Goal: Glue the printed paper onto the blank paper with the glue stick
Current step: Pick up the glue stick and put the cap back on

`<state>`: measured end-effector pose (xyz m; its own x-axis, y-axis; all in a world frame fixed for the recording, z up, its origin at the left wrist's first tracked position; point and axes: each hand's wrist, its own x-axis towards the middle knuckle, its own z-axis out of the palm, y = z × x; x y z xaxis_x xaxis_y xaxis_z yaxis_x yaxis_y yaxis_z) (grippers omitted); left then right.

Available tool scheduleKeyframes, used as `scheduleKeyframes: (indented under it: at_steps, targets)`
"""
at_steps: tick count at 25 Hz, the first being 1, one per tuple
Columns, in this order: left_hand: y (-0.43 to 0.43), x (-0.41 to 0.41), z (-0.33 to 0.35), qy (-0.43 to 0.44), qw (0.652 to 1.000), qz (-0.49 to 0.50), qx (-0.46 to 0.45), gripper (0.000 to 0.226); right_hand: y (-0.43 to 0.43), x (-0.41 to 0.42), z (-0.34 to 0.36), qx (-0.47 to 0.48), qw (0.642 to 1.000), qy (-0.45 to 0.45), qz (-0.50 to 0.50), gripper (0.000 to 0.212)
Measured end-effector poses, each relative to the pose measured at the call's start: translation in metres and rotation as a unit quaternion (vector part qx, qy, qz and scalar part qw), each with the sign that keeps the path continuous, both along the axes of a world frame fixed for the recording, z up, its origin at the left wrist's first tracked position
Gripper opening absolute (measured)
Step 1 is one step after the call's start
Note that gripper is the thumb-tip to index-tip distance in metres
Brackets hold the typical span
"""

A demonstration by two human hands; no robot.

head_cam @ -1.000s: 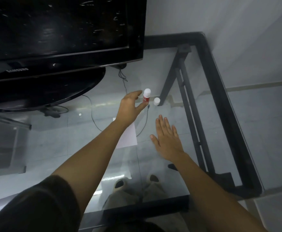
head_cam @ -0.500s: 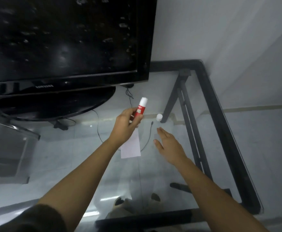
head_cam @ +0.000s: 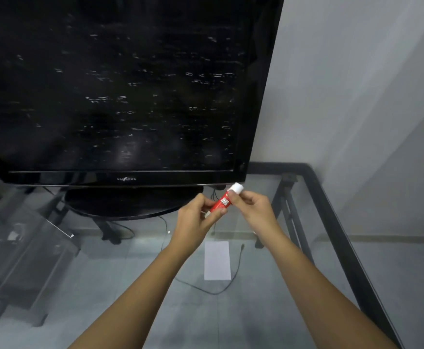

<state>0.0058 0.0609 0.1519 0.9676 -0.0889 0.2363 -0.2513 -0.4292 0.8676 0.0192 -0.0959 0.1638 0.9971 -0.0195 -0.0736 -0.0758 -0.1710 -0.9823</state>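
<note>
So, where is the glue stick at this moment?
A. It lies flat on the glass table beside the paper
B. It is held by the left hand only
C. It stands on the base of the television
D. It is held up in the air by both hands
D: the left hand grips the lower end of the glue stick and the right hand holds it near its white cap, above the glass table.

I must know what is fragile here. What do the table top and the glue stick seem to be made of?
Table top: clear glass, glossy; the floor shows through it, and a black frame edges it. Glue stick: probably plastic, a smooth red tube with a white cap, held in both hands.
</note>
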Motion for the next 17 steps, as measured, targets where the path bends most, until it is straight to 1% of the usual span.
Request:
scheduleKeyframes:
  at_steps: [3, 5, 7, 8, 9, 10, 11, 12, 13, 14, 15, 17]
  targets:
    - [-0.003, -0.001, 0.003, -0.011, 1.0, -0.009, -0.023, 0.019, 0.003, 0.001, 0.004, 0.032, 0.999, 0.005, -0.01, 0.031]
    - [-0.005, -0.005, 0.002, -0.01, 0.999, -0.015, -0.036, 0.028, 0.003, 0.001, 0.006, 0.053, 0.998, -0.01, -0.03, 0.031]
    - [-0.006, -0.009, -0.002, -0.004, 0.998, -0.011, -0.059, 0.027, 0.001, 0.001, 0.008, 0.065, 0.997, -0.022, -0.044, 0.03]
    - [-0.006, -0.01, -0.002, 0.01, 0.996, -0.012, -0.085, 0.024, 0.001, 0.0, 0.008, 0.074, 0.996, -0.024, -0.043, 0.029]
    - [-0.006, -0.011, -0.002, 0.043, 0.988, -0.028, -0.143, 0.022, 0.0, 0.0, 0.008, 0.084, 0.995, -0.025, -0.038, 0.029]
    - [-0.005, -0.01, -0.001, 0.101, 0.965, -0.055, -0.238, 0.023, -0.001, -0.001, 0.007, 0.094, 0.995, -0.024, -0.03, 0.029]
    - [-0.006, -0.009, 0.003, 0.193, 0.907, -0.078, -0.366, 0.025, -0.001, -0.001, 0.007, 0.102, 0.994, -0.025, -0.023, 0.029]
    - [-0.007, -0.008, 0.008, 0.294, 0.819, -0.091, -0.483, 0.027, -0.001, -0.001, 0.007, 0.107, 0.994, -0.027, -0.02, 0.029]
    - [-0.008, -0.006, 0.011, 0.358, 0.755, -0.087, -0.542, 0.029, 0.001, -0.001, 0.008, 0.107, 0.994, -0.029, -0.022, 0.029]
    - [-0.008, -0.005, 0.011, 0.377, 0.737, -0.09, -0.553, 0.03, 0.002, -0.001, 0.008, 0.106, 0.993, -0.034, -0.025, 0.031]
    - [-0.007, -0.004, 0.01, 0.355, 0.764, -0.095, -0.53, 0.03, 0.003, 0.0, 0.009, 0.107, 0.993, -0.04, -0.029, 0.031]
    - [-0.008, -0.003, 0.005, 0.241, 0.853, -0.098, -0.453, 0.03, 0.004, 0.001, 0.012, 0.114, 0.992, -0.05, -0.031, 0.03]
